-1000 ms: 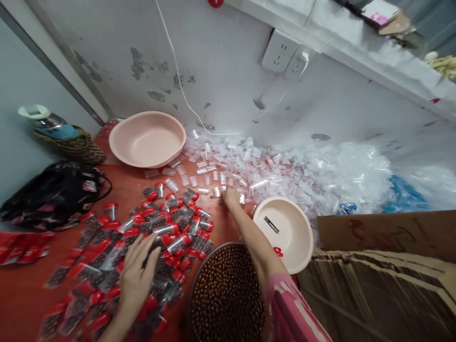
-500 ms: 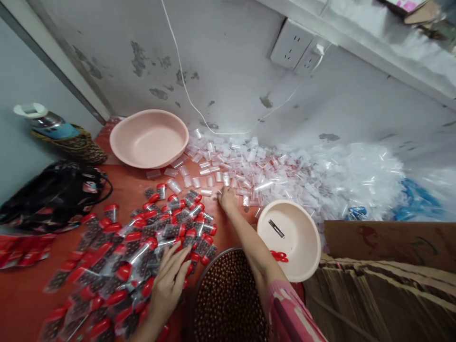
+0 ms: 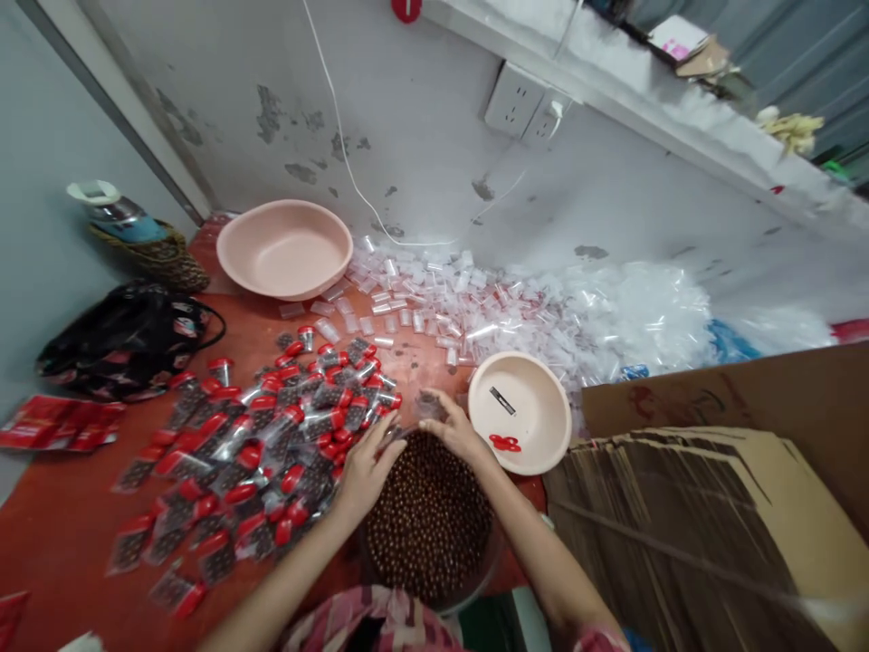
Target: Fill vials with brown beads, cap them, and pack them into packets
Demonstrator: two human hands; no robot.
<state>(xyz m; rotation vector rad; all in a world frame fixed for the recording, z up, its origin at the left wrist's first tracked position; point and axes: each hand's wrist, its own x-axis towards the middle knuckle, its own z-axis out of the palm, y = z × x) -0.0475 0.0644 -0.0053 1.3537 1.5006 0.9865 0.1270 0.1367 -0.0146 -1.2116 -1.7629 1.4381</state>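
Note:
My right hand is closed round a small clear plastic container, just above the far rim of a bowl. Dark brown round beads or balls fill that bowl. My left hand is at the bowl's left rim, fingers stretched and apart, with nothing visible in them. To its left lies a heap of red-capped clear containers holding dark contents. Beyond my hands, many clear containers are scattered towards the wall.
A cream bowl on the right holds several red pieces and a black strip. A pink basin stands at the back left, near a black bag and a flask in a woven holder. Stacked cardboard occupies the right.
My right hand has come back from the loose containers to the bowl with a clear container. My left hand has moved from the red-capped heap to the bowl's rim. The view has shifted.

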